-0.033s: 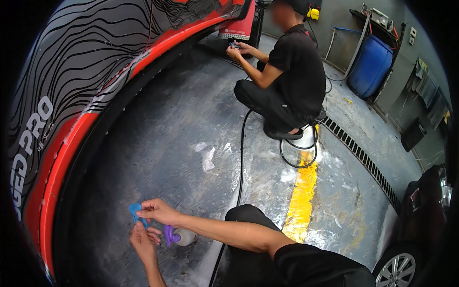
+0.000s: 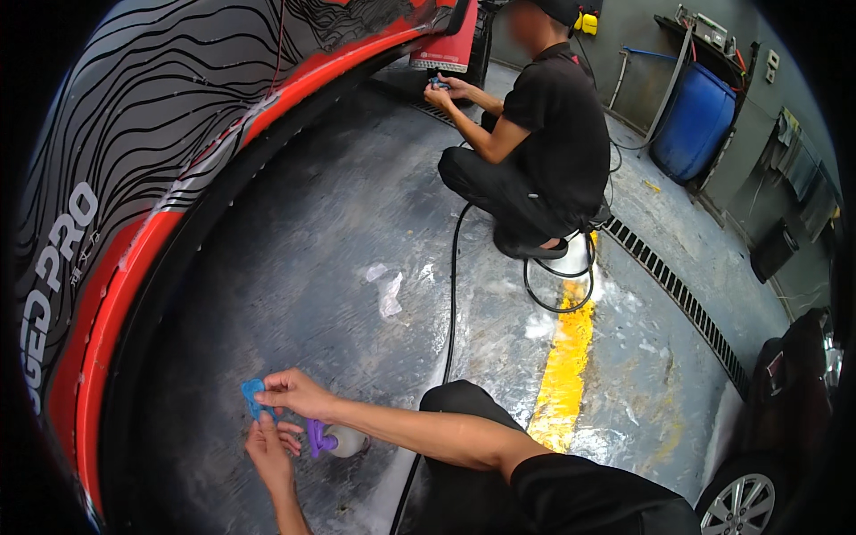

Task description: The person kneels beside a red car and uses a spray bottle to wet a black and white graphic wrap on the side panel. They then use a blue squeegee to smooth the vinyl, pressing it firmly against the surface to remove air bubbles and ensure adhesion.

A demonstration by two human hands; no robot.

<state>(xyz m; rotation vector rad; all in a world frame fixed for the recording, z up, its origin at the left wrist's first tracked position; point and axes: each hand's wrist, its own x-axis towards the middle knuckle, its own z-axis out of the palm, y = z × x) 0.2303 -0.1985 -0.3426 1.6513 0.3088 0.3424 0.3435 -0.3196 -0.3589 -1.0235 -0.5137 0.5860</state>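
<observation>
Beside the car's lower edge, both my hands pinch one soft piece of blue clay (image 2: 254,398). My right hand (image 2: 299,395) grips it from the right with thumb and fingers, the bare forearm stretched across in front of my knee. From below, my left hand (image 2: 272,453) holds its lower end between the fingertips, the other fingers loosely curled. The fingers hide part of the clay. Just right of my left hand is a spray bottle (image 2: 346,442) with a purple trigger head (image 2: 319,438), on the floor.
A car with a red sill (image 2: 134,263) runs along the left. Ahead, a person in black (image 2: 557,134) squats, holding a small blue thing. A black hose (image 2: 454,285) crosses the wet floor. A drain grate (image 2: 678,299), blue barrel (image 2: 694,123) and dark car (image 2: 794,401) lie right.
My left hand has shifted very slightly, and the blue clay's lower end looks a little shorter between my fingers. The view has moved a touch.
</observation>
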